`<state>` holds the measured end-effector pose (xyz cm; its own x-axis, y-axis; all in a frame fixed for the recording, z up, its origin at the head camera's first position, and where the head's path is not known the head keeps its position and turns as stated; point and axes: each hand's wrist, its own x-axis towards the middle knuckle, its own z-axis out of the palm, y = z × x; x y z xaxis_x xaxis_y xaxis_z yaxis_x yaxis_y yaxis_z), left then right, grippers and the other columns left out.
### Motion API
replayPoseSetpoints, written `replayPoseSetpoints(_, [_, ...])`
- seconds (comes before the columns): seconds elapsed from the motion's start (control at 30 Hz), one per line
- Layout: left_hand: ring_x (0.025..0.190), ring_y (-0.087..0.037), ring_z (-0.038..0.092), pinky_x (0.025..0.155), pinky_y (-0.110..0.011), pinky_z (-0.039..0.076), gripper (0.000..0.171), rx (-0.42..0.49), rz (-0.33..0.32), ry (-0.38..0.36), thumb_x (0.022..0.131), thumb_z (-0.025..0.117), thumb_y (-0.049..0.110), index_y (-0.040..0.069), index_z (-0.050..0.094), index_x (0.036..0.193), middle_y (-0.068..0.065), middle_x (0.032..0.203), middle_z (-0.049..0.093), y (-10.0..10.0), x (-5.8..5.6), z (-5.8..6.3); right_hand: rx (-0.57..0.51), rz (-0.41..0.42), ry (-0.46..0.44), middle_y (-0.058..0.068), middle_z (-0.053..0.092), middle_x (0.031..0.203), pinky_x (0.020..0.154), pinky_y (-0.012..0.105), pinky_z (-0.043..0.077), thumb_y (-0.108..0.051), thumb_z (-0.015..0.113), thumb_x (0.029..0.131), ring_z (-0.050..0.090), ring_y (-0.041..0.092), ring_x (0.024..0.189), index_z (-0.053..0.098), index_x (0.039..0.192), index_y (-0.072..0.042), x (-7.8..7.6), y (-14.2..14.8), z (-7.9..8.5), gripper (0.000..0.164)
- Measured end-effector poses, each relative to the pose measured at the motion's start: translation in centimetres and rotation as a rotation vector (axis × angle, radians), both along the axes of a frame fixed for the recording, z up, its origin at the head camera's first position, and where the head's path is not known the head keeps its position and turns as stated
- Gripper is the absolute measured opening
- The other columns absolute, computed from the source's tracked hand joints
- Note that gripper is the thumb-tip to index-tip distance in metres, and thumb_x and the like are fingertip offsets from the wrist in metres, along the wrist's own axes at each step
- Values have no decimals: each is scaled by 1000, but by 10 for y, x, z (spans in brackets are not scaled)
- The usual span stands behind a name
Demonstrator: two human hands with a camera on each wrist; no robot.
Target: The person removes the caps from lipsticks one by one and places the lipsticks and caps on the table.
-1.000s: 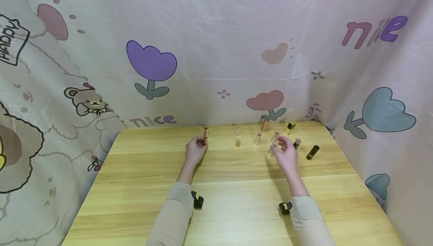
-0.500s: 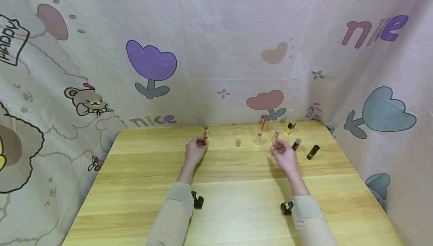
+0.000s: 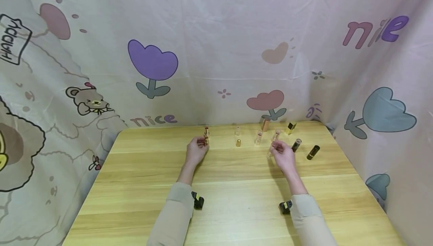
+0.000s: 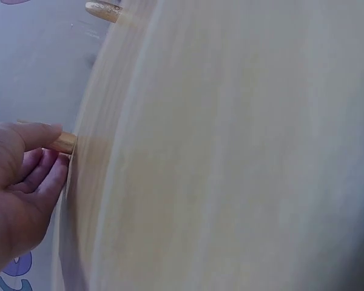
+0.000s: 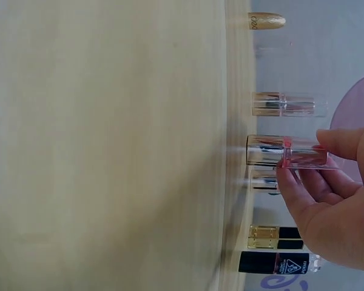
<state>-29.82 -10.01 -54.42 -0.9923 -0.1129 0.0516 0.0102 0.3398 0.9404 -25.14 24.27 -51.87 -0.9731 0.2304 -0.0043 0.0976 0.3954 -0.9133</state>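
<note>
1. The left hand (image 3: 196, 151) pinches a shiny gold cylindrical tube (image 4: 63, 143) between thumb and fingers, near the far edge of the pale wood-grain table (image 3: 223, 201). Whether the tube's base bears on the wood, I cannot tell.
2. Just behind it stands a small lipstick with a dark red tip (image 3: 206, 129). A backward nudge of that hand could topple it or smear the tip.
3. The right hand (image 3: 285, 156) pinches a gold-based cylindrical lipstick (image 5: 264, 150) by its transparent plastic cap (image 5: 306, 154), upright at the table, right of centre.
4. Because the grip is high, a pull could part the 2 pieces and leave the base to tip. Smooth plastic may also slip if the pinch is light.
5. A clear-topped rose-gold tube (image 3: 276, 135) stands just behind, and a black tube with a clear top (image 3: 295, 146) near the knuckles; a sideways sweep could knock either over.
6. Between the hands stand a gold bullet-shaped piece (image 3: 238, 143) and a small transparent piece (image 3: 238, 130). The latter is faint, so a crossing hand could catch it unseen.
</note>
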Motion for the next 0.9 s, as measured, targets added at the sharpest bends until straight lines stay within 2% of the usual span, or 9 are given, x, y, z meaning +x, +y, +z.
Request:
replayPoseSetpoints(0.13, [120,-40,63,110,-46,52,45,-9,7,-9,89,75,-4,-10,57,130,-27,128,64,1,3,3,-7,-3,3,28,63,134,109,41,53,-10,62,102,60,39,127,56,141,6,1,-2,-1,42])
replayPoseSetpoints(0.27, [128,-41,58,115,-47,48,55,13,18,-14,89,76,0,-8,51,137,-25,137,58,1,6,7,-28,-18,16,27,64,134,98,22,56,-11,61,103,61,37,126,56,141,6,2,-4,0,42])
replayPoseSetpoints(0.37, [134,-42,54,117,-46,45,61,53,21,0,90,77,3,-6,46,142,-25,141,54,1,9,9,-54,-31,32,27,64,135,88,9,53,-11,60,104,62,36,125,56,142,6,2,-6,1,42])
replayPoseSetpoints(0.43, [136,-42,52,118,-47,44,63,68,25,17,91,77,5,-4,45,144,-24,143,53,2,11,12,-73,-39,44,26,64,136,85,5,51,-11,60,104,61,35,125,55,143,6,3,-8,2,42])
replayPoseSetpoints(0.57, [137,-41,51,119,-49,43,65,80,46,70,91,77,7,-1,44,146,-21,146,52,5,14,15,-104,-54,68,24,63,138,88,4,49,-11,60,104,59,34,126,53,145,5,4,-12,4,44])
replayPoseSetpoints(0.7, [137,-36,50,120,-47,42,66,109,84,123,90,79,6,1,45,146,-18,146,52,10,17,19,-127,-71,89,23,64,137,92,7,50,-10,62,104,59,32,126,53,145,3,5,-16,5,45])
replayPoseSetpoints(0.9, [140,-34,49,121,-44,40,72,120,101,163,89,81,11,3,44,149,-15,149,52,19,23,25,-178,-74,105,20,66,135,92,8,51,-11,63,103,60,27,122,52,146,1,5,-22,7,46])
